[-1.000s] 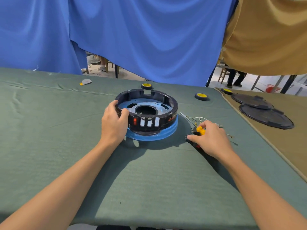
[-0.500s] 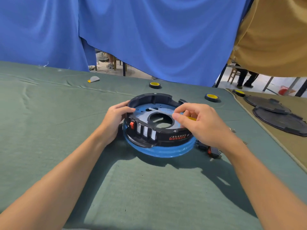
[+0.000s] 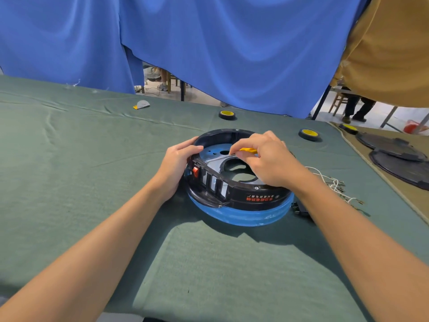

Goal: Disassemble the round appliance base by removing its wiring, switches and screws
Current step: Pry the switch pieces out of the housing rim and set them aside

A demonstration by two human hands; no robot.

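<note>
On the green-covered surface [image 3: 92,194], near the centre of view, we log our left hand [image 3: 177,165] curled round the left rim of the round appliance base [image 3: 241,198]. The base sits flat: a black ring wall above a blue band, with a pale metal plate with cut-outs inside. A red switch [image 3: 195,172] is seated in the wall just beside that hand. Our right hand [image 3: 267,162] hangs over the base interior, pinching a screwdriver [image 3: 249,150] with a yellow handle. Its thin shaft slants down-left toward the plate; we cannot tell whether the tip makes contact. Loose white wires [image 3: 329,182] lie on the surface right of the base. Two dark round lids [image 3: 399,163] rest on tan cloth at far right.
</note>
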